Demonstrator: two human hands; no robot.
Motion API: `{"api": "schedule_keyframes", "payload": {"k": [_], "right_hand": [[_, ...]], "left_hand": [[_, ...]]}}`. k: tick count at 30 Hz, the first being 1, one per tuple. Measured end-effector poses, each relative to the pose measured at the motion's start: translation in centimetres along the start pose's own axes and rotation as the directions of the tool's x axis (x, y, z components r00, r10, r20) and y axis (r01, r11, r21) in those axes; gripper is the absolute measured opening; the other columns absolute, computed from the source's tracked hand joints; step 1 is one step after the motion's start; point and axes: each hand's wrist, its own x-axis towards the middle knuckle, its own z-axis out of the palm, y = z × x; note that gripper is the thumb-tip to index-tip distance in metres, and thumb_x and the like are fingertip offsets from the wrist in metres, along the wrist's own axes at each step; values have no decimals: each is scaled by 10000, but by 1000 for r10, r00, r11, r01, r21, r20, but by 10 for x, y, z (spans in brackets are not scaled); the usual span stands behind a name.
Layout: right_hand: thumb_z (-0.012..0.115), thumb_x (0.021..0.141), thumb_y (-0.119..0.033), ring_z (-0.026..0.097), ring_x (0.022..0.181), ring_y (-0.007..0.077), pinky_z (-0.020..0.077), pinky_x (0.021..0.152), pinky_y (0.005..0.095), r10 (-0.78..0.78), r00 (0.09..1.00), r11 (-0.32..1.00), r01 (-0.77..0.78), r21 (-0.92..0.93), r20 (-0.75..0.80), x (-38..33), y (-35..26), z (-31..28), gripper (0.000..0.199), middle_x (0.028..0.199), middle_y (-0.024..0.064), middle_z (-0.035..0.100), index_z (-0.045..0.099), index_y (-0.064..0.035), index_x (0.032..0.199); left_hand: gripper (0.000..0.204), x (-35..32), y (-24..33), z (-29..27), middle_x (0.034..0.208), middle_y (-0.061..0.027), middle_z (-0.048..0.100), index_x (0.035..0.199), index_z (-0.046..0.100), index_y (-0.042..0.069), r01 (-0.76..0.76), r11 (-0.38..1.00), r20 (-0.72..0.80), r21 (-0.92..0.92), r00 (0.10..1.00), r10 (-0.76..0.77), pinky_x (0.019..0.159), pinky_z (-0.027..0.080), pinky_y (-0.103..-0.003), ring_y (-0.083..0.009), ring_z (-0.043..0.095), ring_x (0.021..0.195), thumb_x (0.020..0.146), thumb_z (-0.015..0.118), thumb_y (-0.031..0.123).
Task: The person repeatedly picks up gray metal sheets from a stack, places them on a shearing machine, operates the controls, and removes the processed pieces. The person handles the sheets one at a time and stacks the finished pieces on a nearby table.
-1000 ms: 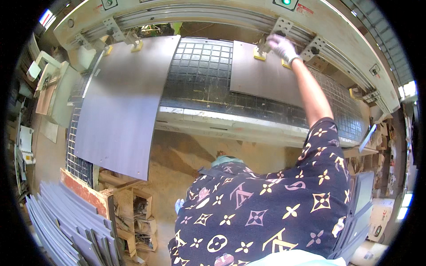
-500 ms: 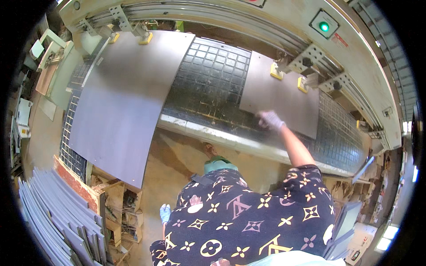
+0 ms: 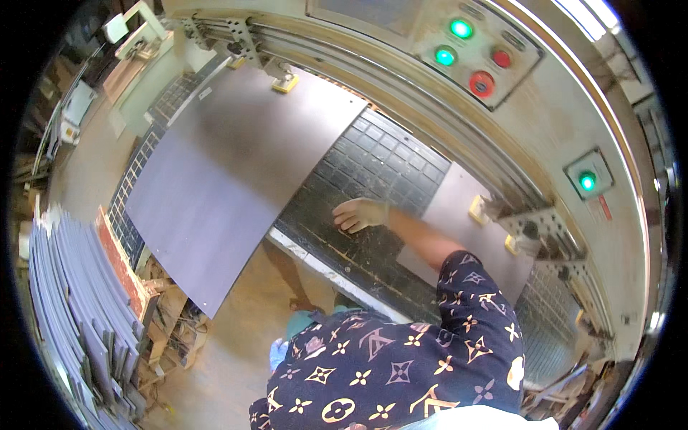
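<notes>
My right hand (image 3: 360, 214), in a pale glove, hovers over the dark gridded bed (image 3: 315, 197) of a large machine, with loosely bent fingers and nothing visible in it. To its left, a large grey panel (image 3: 215, 165) lies on the bed and overhangs the near edge. A smaller grey panel (image 3: 448, 204) lies to its right, partly behind my forearm. My left hand (image 3: 278, 352), in a light blue glove, is low beside my body; its fingers are mostly hidden. Yellow-padded clamps sit at the far part of both panels, such as one yellow pad (image 3: 285, 84).
A beam with rails (image 3: 401, 100) spans the far side. Its control panel (image 3: 476, 54) has green lit buttons and a red stop button. Several grey boards (image 3: 82, 315) stand stacked at the lower left, near a wooden rack (image 3: 168, 326). A white bed edge (image 3: 337, 279) runs before me.
My right hand has moved left, from the smaller panel's near corner to above the bare bed between the panels. The view has turned right, bringing the control panel in.
</notes>
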Motion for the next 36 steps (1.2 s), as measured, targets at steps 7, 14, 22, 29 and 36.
{"api": "schedule_keyframes", "payload": {"k": [7, 14, 22, 29, 36], "right_hand": [[440, 890, -263, 530, 906, 250, 427, 815, 370, -472, -101, 880, 6, -475, -876, -111, -73, -129, 256, 977, 72, 582, 610, -90, 975], [516, 886, -249, 483, 692, 106, 406, 626, 278, -683, 400, 723, 252, -644, -611, -51, -21, -27, 173, 810, -6, 561, 604, -103, 915], [567, 866, -323, 467, 635, 84, 377, 561, 251, -189, 955, 982, 190, -18, -231, 74, 59, 159, 158, 724, -60, 489, 500, -182, 846], [596, 802, -479, 383, 1246, 274, 292, 990, 533, 57, 919, 957, 60, 282, -390, 192, 70, 211, 768, 1408, 62, 357, 236, -182, 1412], [546, 822, -468, 479, 1109, 297, 420, 931, 417, -213, 943, 972, 231, 43, -256, 262, 104, 184, 575, 1239, 140, 498, 462, -85, 1244]], "left_hand": [[254, 12, -168, 4, 1004, -91, 586, 1084, 542, 78, -36, 881, -140, -471, 990, -34, 799, 485, -377, -186, 571, 912, 850, 618, 140], [484, 52, -113, -6, 1204, -174, 557, 1198, 511, -8, -123, 990, -204, 66, 970, 134, 951, 410, -379, -284, 500, 1157, 843, 615, 304], [675, 54, 33, -62, 969, -4, 534, 1378, 233, 179, -105, 683, -309, -723, 933, -183, 691, 447, -331, -123, 492, 824, 844, 619, 328], [390, 117, 33, -134, 897, 11, 551, 1194, 387, 219, -199, 502, -269, -842, 960, -70, 570, 441, -363, -126, 482, 641, 862, 578, 298], [251, 131, 44, -144, 656, -14, 555, 882, 612, 89, -117, 700, 52, -705, 975, 215, 421, 366, -261, -114, 480, 503, 909, 500, 311]]}}
